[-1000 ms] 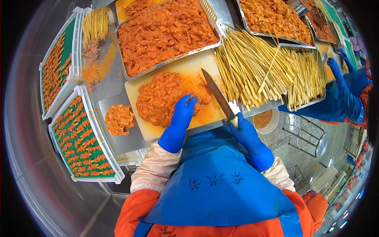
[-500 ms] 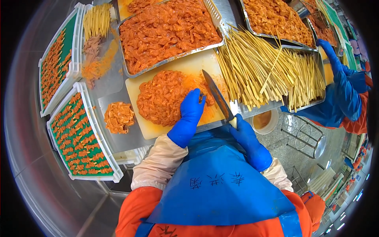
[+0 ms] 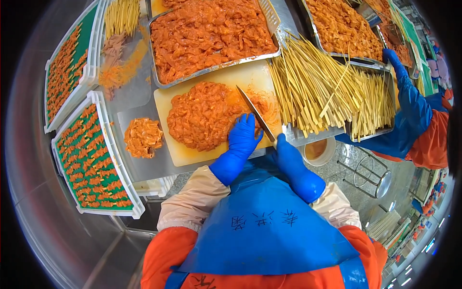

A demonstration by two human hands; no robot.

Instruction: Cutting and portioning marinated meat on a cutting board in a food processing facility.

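Note:
My right hand (image 3: pixel 291 164), in a blue glove, grips the handle of a long kitchen knife (image 3: pixel 254 109). Its blade slants up and left over the right part of a cream cutting board (image 3: pixel 175 155). Close by the blade's left side, my left hand (image 3: pixel 243 137), also blue-gloved, rests low at the right edge of a mound of orange-red marinated meat (image 3: pixel 197 115). Its fingers point away from me, slightly bent, with the thumb apart. Whatever lies under the fingertips is hidden. Smeared meat bits (image 3: pixel 266 103) lie to the right of the blade.
Beyond the board stands a metal tray of marinated meat (image 3: pixel 211 38). Bamboo skewers (image 3: pixel 317 86) are heaped at right. A smaller meat pile (image 3: pixel 143 137) sits left of the board, beside white-rimmed trays of skewered meat (image 3: pixel 96 164). Another person's blue sleeve (image 3: pixel 413 98) reaches in at far right.
My left hand has moved right and slightly toward me, nearer the knife. The knife and my right hand have shifted a little left. The whole view has shifted slightly.

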